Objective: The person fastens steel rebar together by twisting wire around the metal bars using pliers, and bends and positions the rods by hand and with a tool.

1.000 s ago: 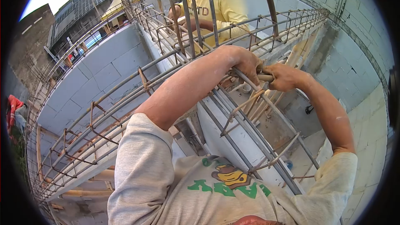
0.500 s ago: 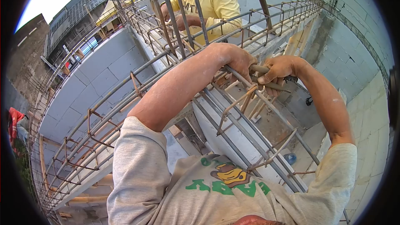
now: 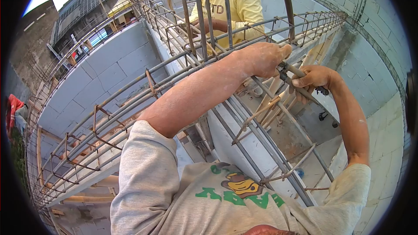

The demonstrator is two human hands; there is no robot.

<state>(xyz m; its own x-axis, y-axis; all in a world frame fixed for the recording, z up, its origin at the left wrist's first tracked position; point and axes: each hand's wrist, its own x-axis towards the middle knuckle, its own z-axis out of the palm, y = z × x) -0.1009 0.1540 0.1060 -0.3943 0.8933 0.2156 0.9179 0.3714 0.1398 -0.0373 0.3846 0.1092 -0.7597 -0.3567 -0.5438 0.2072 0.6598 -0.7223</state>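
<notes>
My right hand (image 3: 317,78) is closed around the handles of worn pincers (image 3: 300,89), whose dark head points left towards my other hand. Below that palm is a small dark tangle (image 3: 322,90), perhaps wire, that I cannot make out clearly. My left hand (image 3: 271,58) is closed just above the jaws, over the bars of the rebar cage (image 3: 252,117); whatever its fingers grip is hidden. Square stirrups ring the long bars of this cage, which runs towards my chest.
Upright rebars (image 3: 203,26) rise before a person in a yellow shirt (image 3: 244,2), whose hands are at another cage. Pale block walls (image 3: 104,69) enclose the site. A thick rusty bar (image 3: 287,8) stands at the back. Wooden props are below.
My left hand has shifted right and slightly up, thumb side raised. My right hand has moved right and a little down with the pincers, whose head now shows. The view has shifted slightly.
</notes>
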